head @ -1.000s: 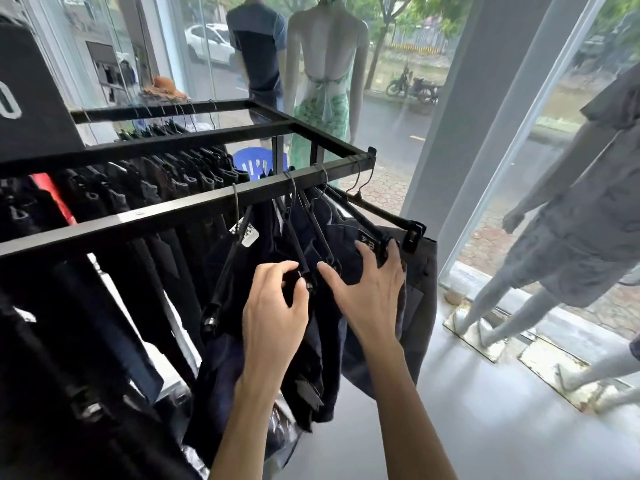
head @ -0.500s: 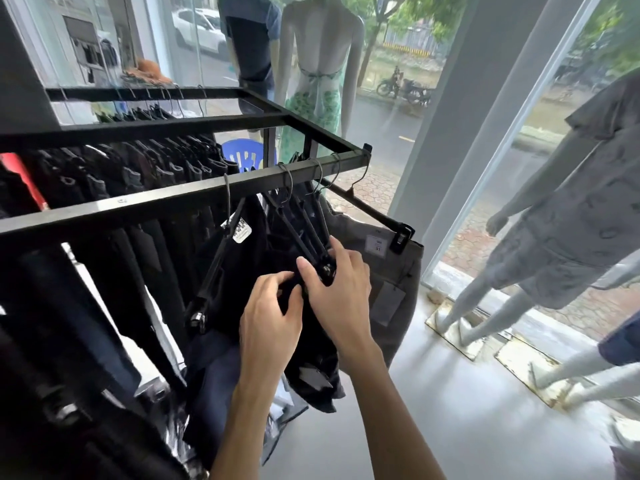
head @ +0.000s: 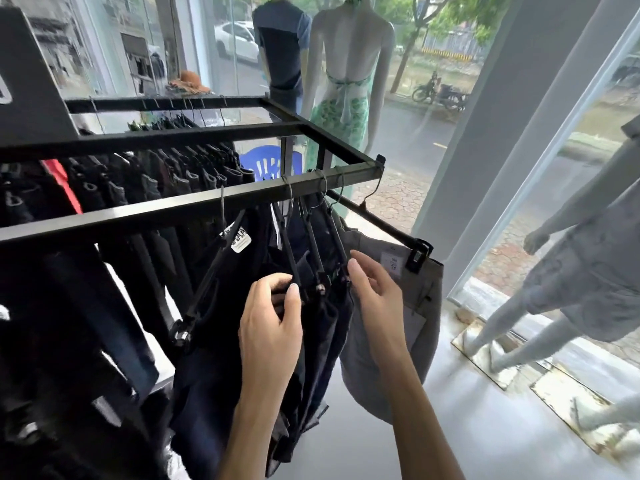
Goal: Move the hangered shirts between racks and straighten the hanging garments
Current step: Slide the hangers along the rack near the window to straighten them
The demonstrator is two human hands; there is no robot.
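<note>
Black metal rack (head: 194, 209): front rail runs from lower left up to a right-hand corner, with parallel rails behind it carrying rows of dark folded garments (head: 145, 188) and 1 red item (head: 64, 188) at far left. Dark navy garments (head: 242, 341): hang on black clip hangers (head: 311, 237) near the right end of the front rail, bunched close together; a white barcode tag (head: 240, 241) shows on the leftmost of them. Grey garment (head: 391, 327): hangs on the outermost clip hanger at the right end, just beside the navy group, a white size label (head: 393, 263) at its waistband. Surroundings: blue plastic chair (head: 266, 164) behind the rack; 2 mannequins at the window, 1 in a dark T-shirt (head: 282, 46), 1 in a green patterned dress (head: 343, 109); a grey-dressed mannequin (head: 571, 271) at right on a worn metal floor plate (head: 485, 362); a white pillar (head: 502, 109) between the windows; street, car and motorbike beyond the glass. Left hand (head: 270, 327): raised from below, back toward the camera, fingers curled, thumb and fingertips pinching the lower end of a navy garment's hanger. Right hand (head: 374, 292): alongside, between the navy group and the grey garment, fingers loosely bent, fingertips touching the end of the rightmost navy hanger without closing on it.
</note>
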